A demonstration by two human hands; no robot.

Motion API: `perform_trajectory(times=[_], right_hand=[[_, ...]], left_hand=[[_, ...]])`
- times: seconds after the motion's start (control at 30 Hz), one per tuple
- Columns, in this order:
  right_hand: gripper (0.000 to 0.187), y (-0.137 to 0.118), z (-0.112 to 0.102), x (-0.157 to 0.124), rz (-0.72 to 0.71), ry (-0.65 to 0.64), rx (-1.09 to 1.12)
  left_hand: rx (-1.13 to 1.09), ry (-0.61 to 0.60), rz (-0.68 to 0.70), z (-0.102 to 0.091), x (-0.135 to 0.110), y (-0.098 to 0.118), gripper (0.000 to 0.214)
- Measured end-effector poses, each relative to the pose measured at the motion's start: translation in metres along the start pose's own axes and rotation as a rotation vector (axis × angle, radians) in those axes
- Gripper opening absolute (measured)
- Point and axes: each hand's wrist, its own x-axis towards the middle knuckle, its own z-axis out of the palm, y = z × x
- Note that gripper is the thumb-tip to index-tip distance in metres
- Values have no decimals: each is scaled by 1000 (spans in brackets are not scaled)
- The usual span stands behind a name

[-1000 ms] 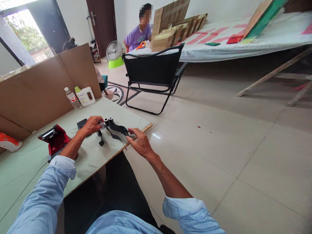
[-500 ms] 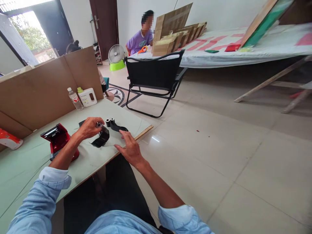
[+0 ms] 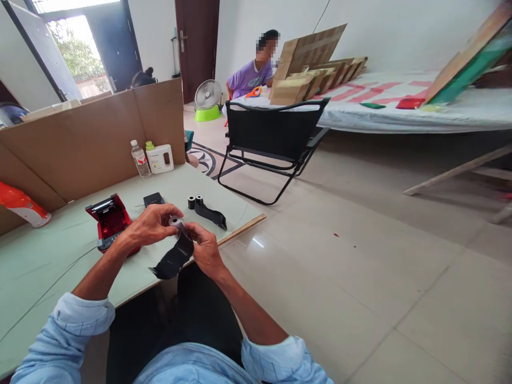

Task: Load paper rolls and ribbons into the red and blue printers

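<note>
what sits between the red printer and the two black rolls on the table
A small flat black device lies between the red printer and the black rolls, in the head view.

The ribbon point(image 3: 174, 258) I hold is glossy black and its spool point(image 3: 175, 220) pale grey. The two rolls point(image 3: 199, 201) and the small box point(image 3: 153, 199) are just as black against the pale green table top point(image 3: 48, 261), and the printer point(image 3: 110, 221) is bright red. My sleeves point(image 3: 84, 320) are light blue, the cardboard wall point(image 3: 80, 144) plain brown, the bottle point(image 3: 140, 159) clear with a red label, the jug point(image 3: 160, 158) white with a green cap, while farther off the chair point(image 3: 276, 128) is black, the fan point(image 3: 208, 96) white on a lime base, another person's shirt point(image 3: 248, 79) purple, the sheet point(image 3: 380, 114) white with red stripes, and the floor tiles point(image 3: 360, 266) beige.
</note>
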Motion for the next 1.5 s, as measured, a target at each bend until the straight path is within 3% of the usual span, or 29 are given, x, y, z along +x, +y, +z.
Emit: perform_trajectory(times=[0.17,0.27,0.37,0.5,0.63,0.77,0.93,1.03,1.3,1.5], right_hand=[[33,-12,24,-6,234,21,319],[45,-19,40,-7,310,14,463],[51,-33,53,-6,301,-110,553],[46,-58,64,-5,334,-328,611],[45,-74,71,-4,368,-400,607],[45,-70,77,-3,350,-351,499],[38,-57,85,-4,232,-131,180],[40,-60,91,-5,208,-144,201],[55,-95,102,-2,386,-556,491],[55,-106,108,-3,396,-619,508]], left_hand=[[25,181,218,1,-35,0,59],[129,318,295,3,-51,0,62],[197,431,329,2,-61,2,59],[197,512,390,-5,-71,9,63],[220,550,400,-15,-81,16,69],[434,532,399,-25,-90,27,73],[760,487,325,-29,-97,43,64],[698,489,310,-32,-102,43,68],[203,640,311,-31,-116,30,77],[310,630,335,-35,-122,41,75]])
